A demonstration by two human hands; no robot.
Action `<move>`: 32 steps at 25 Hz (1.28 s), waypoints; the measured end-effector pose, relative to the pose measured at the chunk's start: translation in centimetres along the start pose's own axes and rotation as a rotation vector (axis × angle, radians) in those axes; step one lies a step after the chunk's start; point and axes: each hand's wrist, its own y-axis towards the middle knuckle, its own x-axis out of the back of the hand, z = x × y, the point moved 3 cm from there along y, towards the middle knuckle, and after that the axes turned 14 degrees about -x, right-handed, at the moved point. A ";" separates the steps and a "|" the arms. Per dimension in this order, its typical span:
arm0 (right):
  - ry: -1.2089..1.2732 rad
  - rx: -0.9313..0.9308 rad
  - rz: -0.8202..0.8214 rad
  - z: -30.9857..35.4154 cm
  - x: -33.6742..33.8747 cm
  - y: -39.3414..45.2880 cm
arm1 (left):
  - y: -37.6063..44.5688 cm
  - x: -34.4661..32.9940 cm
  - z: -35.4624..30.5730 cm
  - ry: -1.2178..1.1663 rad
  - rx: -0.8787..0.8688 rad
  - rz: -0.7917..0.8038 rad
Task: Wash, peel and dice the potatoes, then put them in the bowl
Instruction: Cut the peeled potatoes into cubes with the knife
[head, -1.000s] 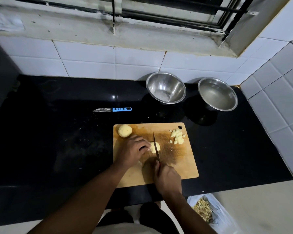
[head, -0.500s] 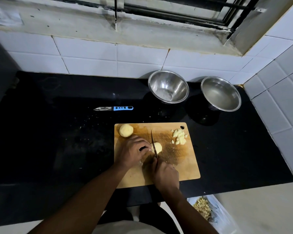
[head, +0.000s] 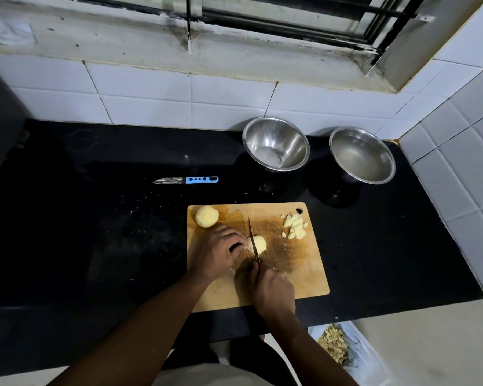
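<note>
Left hand [head: 216, 250] steadies the peeled potato [head: 258, 244]; right hand [head: 272, 291] grips the knife [head: 253, 239] mid-cut; diced pile [head: 295, 226] done; whole potato [head: 206, 216] uncut; bowl [head: 276, 144] unfilled.

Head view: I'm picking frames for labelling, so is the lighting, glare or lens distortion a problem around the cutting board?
Head view: dim overall, the black counter nearly featureless; cutting board, potato and knife read clearly; small glints on both bowls; wide-angle bending curves the tile lines and window sill at the edges.
</note>
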 end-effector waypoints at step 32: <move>-0.231 0.119 0.101 0.5 -0.4 0.9 | 0.0 0.2 -0.7 0.089 -0.012 0.031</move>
